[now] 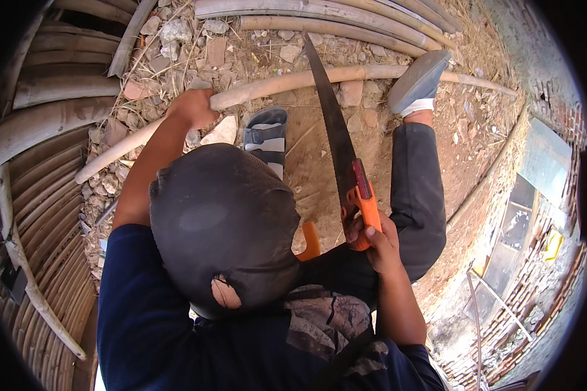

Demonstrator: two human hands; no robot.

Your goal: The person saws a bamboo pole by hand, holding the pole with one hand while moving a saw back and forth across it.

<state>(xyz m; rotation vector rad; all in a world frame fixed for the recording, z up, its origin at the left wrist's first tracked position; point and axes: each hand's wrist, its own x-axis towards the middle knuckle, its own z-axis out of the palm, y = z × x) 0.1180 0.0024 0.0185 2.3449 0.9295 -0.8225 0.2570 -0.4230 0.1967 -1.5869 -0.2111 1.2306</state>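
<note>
My left hand [194, 108] is closed around a long bamboo pole [274, 85] lying across the ground. The fingers of my right hand [379, 242] wrap the orange handle of a hand saw [336, 124]. Its dark blade points away from me and crosses over the pole in the picture; whether it touches the pole I cannot tell. A grey shoe [416, 81] on my right foot is at the pole's right part. My left foot, in a striped sandal [265, 138], stands just nearer than the pole. A dark cap [225, 215] hides what lies between my arms.
More bamboo poles [332, 26] lie along the far side. At the left is a stack of curved bamboo lengths [52, 241]. Stones and broken brick [176, 39] litter the soil. A brick wall [567, 111] with leaning panels [544, 159] stands right. Near my lap shows an orange piece [310, 241].
</note>
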